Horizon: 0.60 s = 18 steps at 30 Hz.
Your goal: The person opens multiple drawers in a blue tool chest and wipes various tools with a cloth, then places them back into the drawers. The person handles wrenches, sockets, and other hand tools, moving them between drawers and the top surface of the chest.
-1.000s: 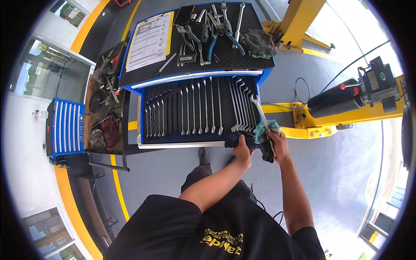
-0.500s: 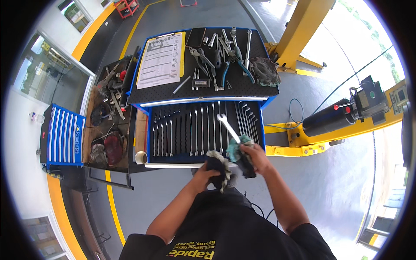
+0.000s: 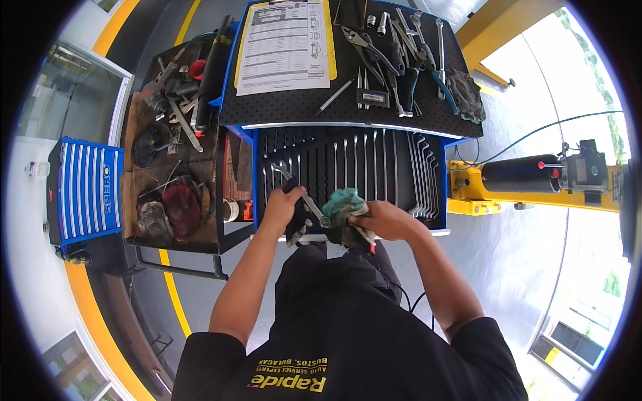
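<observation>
We have a wrench (image 3: 313,206) above the left half of the open drawer (image 3: 439,232), near its front edge, its open end slanting toward the back left corner. Our left hand (image 3: 282,204) grasps it, along with a dark cloth (image 3: 299,224). Our right hand (image 3: 388,219) clutches a green rag (image 3: 344,202) beside the ring end; we cannot tell whether they touch. Straight wrenches (image 3: 365,160) line the drawer's middle, bent wrenches (image 3: 416,177) its right edge. On the cabinet top (image 3: 287,110), a clipboard (image 3: 284,50) lies by the left edge, a grey rag (image 3: 466,95) at the front right corner.
</observation>
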Available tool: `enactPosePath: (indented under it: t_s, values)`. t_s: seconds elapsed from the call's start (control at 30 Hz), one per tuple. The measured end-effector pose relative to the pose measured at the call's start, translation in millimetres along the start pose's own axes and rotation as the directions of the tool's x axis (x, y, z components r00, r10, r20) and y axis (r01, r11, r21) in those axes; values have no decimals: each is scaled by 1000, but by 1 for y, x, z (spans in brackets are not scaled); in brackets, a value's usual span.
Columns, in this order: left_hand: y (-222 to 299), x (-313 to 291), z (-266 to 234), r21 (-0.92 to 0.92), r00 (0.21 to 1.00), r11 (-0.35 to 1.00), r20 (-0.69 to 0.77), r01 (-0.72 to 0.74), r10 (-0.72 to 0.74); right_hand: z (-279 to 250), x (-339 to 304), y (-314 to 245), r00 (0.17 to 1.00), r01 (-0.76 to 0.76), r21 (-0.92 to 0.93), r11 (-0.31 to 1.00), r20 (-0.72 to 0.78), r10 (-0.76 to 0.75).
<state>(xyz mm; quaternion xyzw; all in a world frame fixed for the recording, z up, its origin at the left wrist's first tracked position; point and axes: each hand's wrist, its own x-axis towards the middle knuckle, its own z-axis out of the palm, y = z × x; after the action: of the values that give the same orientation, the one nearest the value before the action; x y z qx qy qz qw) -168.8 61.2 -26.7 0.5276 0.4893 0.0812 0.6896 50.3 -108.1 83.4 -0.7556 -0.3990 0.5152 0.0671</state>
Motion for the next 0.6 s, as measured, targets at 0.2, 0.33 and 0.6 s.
enactPosePath:
  t_s: [0.2,0.33,0.6]
  values:
    - [17,44,0,739,986,660,167,-139,21,-29,23,71,955,-83,211,974,-263,139]
    - [24,64,-10,769,983,630,178,-104,-55,-38,51,122,865,-113,201,973,-462,196]
    - [44,65,-11,850,975,516,192,-108,-112,-23,85,168,803,-170,65,983,-570,176]
